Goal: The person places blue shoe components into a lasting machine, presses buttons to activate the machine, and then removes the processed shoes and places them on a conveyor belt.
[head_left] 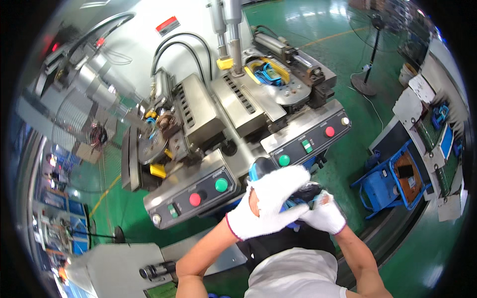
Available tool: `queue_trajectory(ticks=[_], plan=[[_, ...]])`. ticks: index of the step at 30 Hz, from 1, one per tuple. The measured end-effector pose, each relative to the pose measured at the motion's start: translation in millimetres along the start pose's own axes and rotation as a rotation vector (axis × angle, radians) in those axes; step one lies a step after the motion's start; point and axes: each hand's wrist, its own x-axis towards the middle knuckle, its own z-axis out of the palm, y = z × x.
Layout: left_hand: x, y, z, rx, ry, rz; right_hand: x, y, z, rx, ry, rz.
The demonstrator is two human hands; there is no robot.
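Observation:
Both my hands wear white knit gloves and are close together in front of my body. Between them is a black and blue shoe upper [309, 191], mostly covered by the gloves. My left hand [271, 203] curls over it, fingers toward the right and thumb apart below. At its right end my right hand [324, 213] grips the edge with bent fingers. A dark rounded part with a light blue edge [259, 168] sticks up behind my left hand; I cannot tell whether it belongs to the same piece.
Ahead stands a two-station press with a left control panel [196, 191] and a right control panel [308, 141]. A blue upper [268, 74] sits among yellow pads at its right station. To my right are a blue chair [380, 188], a worktable [422, 124] and a standing fan [376, 54].

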Motion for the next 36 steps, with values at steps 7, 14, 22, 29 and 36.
queue_trajectory(ticks=[7,14,22,29,36], plan=[[175.3,-208.2,10.2,0.261,0.249,-0.286,-70.7,129.9,-19.3,0.941,0.635,0.322],[281.4,-421.1,21.6,0.252,0.373,-0.559,-88.1,208.2,-17.3,1.182,0.740,0.749],[317.9,-441.2,44.5,0.472,0.501,-0.449,-82.8,228.7,-21.5,1.074,0.742,0.729],[263.3,-257.4,5.9,0.122,0.794,-0.197,-7.4,176.7,-50.9,1.017,0.848,0.358],[29.5,-139.9,28.1,-0.105,0.295,-0.069,136.3,131.7,-134.1,0.288,0.880,0.036]])
